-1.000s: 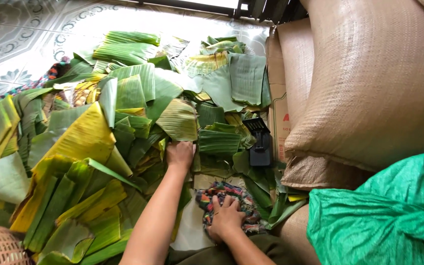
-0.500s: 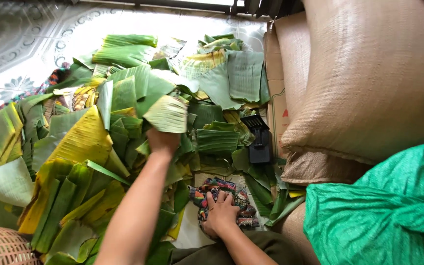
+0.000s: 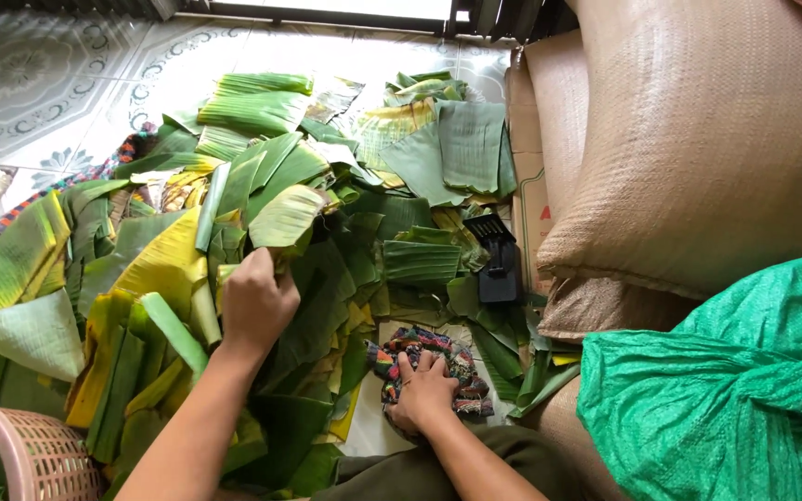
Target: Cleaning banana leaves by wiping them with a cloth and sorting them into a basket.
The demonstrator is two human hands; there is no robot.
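My left hand (image 3: 254, 304) is closed on a pale green banana leaf piece (image 3: 285, 215) and holds it above a wide heap of green and yellow banana leaves (image 3: 132, 278) on the floor. My right hand (image 3: 422, 394) presses flat on a multicoloured cloth (image 3: 461, 362) that lies near my lap. A stack of cut dark green leaf squares (image 3: 420, 262) sits just beyond the cloth.
A black plastic tool (image 3: 497, 258) lies beside the leaf stack. Large tan woven sacks (image 3: 698, 139) and a green plastic sack (image 3: 726, 399) rise on the right. A pink basket (image 3: 25, 455) stands at the lower left. Patterned floor tiles (image 3: 39, 65) lie beyond the leaves.
My left hand has taken hold of the pale leaf piece and drawn it left and toward me over the heap. My right hand has stayed on the cloth.
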